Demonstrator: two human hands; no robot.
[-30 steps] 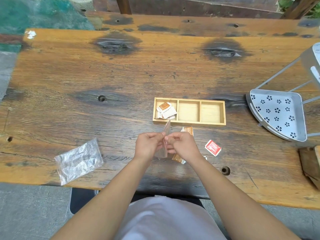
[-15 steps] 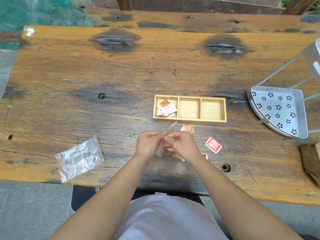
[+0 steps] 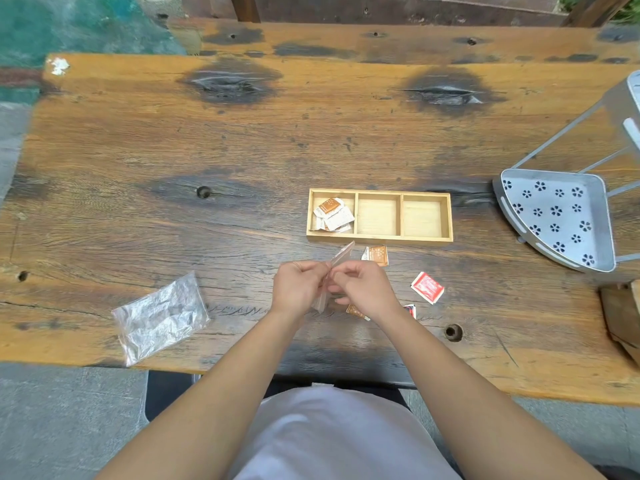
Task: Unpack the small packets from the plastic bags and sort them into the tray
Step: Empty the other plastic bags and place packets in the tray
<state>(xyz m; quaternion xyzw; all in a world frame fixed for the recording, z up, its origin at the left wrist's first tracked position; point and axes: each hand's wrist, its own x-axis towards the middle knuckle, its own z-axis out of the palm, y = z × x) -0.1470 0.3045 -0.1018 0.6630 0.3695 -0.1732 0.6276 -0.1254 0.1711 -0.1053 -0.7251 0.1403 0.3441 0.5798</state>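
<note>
Both our left hand (image 3: 300, 289) and right hand (image 3: 360, 289) pinched a small plastic bag (image 3: 341, 258) just above the table (image 3: 242, 150), probably to open it near the tray (image 3: 380, 239), whose left compartment held packets (image 3: 333, 214).

The table (image 3: 145, 140) was orange-brown wood with dark blotches. The tray (image 3: 380, 239) was pale wood, holding white-and-orange packets (image 3: 333, 214). A red packet (image 3: 427, 287) lay nearby. The grey rack (image 3: 557, 216) bore dark flower-shaped cutouts.

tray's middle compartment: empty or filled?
Empty. The wooden tray shows bare wood in its middle and right compartments; packets lie only in the left one.
</note>
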